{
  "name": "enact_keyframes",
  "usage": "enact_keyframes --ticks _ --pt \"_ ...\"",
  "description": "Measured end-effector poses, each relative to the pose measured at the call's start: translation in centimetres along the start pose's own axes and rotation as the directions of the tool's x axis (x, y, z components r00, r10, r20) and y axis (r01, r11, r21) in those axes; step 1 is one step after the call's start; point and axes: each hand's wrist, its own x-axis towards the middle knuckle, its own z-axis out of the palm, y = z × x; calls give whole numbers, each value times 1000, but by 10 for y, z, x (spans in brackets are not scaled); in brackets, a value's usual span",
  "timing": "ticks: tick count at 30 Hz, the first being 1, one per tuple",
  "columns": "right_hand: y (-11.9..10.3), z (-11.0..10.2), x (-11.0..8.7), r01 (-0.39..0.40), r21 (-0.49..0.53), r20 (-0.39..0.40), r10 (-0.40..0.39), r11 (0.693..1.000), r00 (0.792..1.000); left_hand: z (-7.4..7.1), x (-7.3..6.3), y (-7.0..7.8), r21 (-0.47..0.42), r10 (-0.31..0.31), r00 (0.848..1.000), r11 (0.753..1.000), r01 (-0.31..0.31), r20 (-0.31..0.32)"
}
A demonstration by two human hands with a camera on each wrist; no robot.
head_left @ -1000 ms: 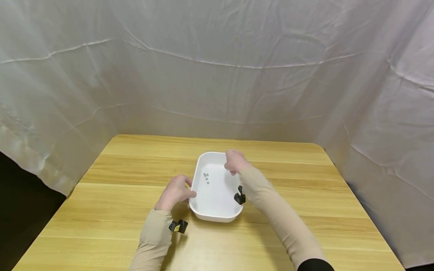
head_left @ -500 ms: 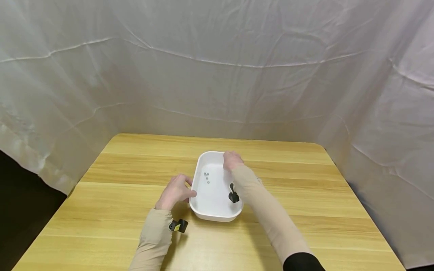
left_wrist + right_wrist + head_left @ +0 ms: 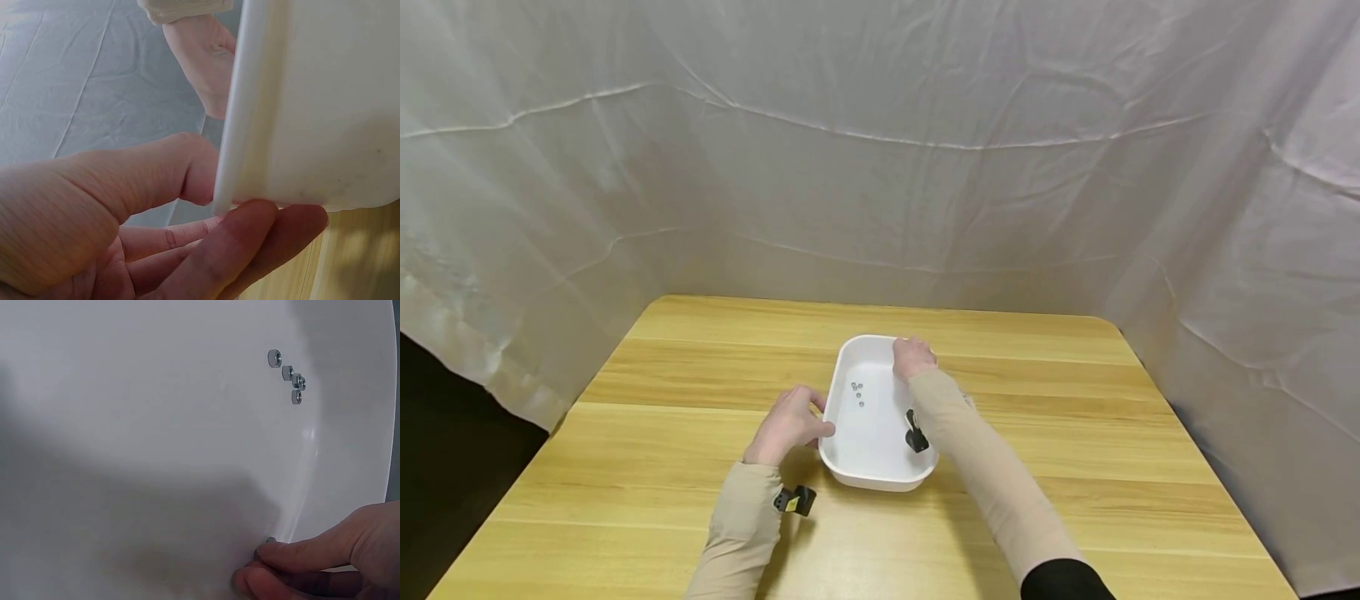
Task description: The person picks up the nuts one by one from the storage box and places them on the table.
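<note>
Change: over the last second the right hand (image 3: 915, 357) has swung in from above the right rim of the white tray (image 3: 876, 483) and dropped into its far right corner; almost no shift in the last half second. Left hand (image 3: 786, 427) same place. Group of five nuts (image 3: 287, 373) unchanged, so none added or taken there; judged from that, work is now on a single piece down on the tray floor.

Right hand: thumb and finger together, seemingly pinching a small nut (image 3: 270, 540), mostly hidden; just its edge shows at the thumb tip, near the foot of the far wall. The five-nut group lies well apart from these fingertips, across toward the tray's far left corner. Left hand grips the left rim, thumb on top, fingers outside/below. Tray sits mid tabletop (image 3: 625, 467). Something clear, partly behind the right sleeve (image 3: 985, 467), can't tell what.
</note>
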Motion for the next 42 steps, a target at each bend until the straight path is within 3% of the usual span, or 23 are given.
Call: enact_keyframes --ticks 26,42 --pt "0 7 1 36 -49 -94 -40 998 995 2 0 1 11 -11 1000 1000 11 -1" --pt "-1 7 2 26 -65 -62 -30 998 998 2 -1 2 6 -7 1000 1000 7 -1"
